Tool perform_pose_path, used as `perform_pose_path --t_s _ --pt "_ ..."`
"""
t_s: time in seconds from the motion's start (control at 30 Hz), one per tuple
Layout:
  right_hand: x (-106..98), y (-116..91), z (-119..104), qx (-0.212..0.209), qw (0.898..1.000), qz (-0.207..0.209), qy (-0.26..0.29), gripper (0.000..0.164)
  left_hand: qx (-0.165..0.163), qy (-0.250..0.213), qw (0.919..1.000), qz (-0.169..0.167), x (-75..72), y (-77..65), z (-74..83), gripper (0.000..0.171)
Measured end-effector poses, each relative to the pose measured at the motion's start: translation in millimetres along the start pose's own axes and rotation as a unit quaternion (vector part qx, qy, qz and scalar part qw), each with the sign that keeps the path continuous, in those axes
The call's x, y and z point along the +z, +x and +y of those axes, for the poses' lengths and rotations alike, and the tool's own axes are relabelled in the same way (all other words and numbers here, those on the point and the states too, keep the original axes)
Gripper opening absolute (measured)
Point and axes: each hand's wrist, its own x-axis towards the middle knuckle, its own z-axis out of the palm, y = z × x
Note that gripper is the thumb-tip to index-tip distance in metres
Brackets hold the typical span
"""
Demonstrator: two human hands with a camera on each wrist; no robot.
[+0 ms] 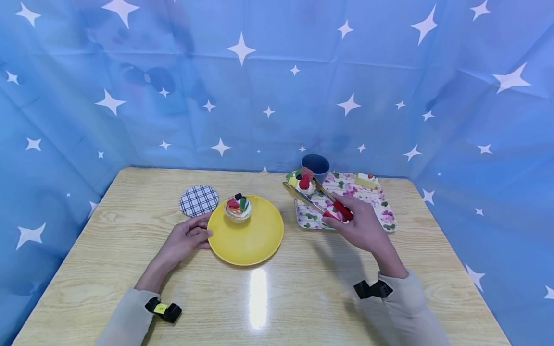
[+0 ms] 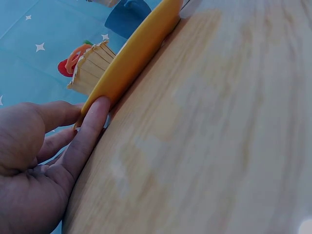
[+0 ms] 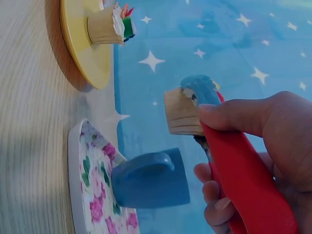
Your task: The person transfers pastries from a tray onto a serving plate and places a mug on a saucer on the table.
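Observation:
My right hand (image 1: 361, 222) grips red-handled metal tongs (image 1: 342, 210). Between the tongs' tips is a fruit-topped cupcake (image 1: 304, 184), held up near the floral tray's left edge; the right wrist view shows the cupcake (image 3: 181, 113) off the tray, beyond the red handles (image 3: 246, 183). With thumb and fingers, my left hand (image 1: 183, 240) pinches the left rim of a yellow plate (image 1: 259, 240). Another fruit-topped cupcake (image 1: 238, 209) stands upright on that plate toward its back left. In the left wrist view, the thumb and a finger (image 2: 92, 119) lie on either side of the plate's rim.
A floral tray (image 1: 346, 226) lies at the back right, carrying a blue mug (image 1: 318, 168) and a small yellow cake slice (image 1: 366, 180). Behind the plate's left side rests a round checked coaster (image 1: 199, 200). A blue star-patterned curtain (image 1: 268, 86) hangs around the wooden table (image 1: 207, 298).

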Motion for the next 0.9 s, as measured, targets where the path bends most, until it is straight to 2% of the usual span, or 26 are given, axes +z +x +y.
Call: perform_pose_path --t_s 0.2,0.53,0.77,0.9 --pt "7 1 -5 -0.012 1.000 -0.004 -0.003 0.063 0.000 0.002 1.0000 0.001 -0.3 0.2 0.7 0.061" --pt "21 4 -9 -0.001 1.000 -0.028 -0.005 0.067 0.012 0.006 0.9999 -0.006 -1.0 0.6 -0.9 0.060" --pt "32 8 -9 -0.028 0.999 -0.021 -0.019 0.064 0.028 -0.006 0.9995 -0.013 -1.4 1.7 -2.2 0.059" --pt "37 7 -9 -0.029 0.999 -0.027 -0.018 0.065 0.028 -0.005 0.9995 -0.014 -1.6 1.4 -2.5 0.059"
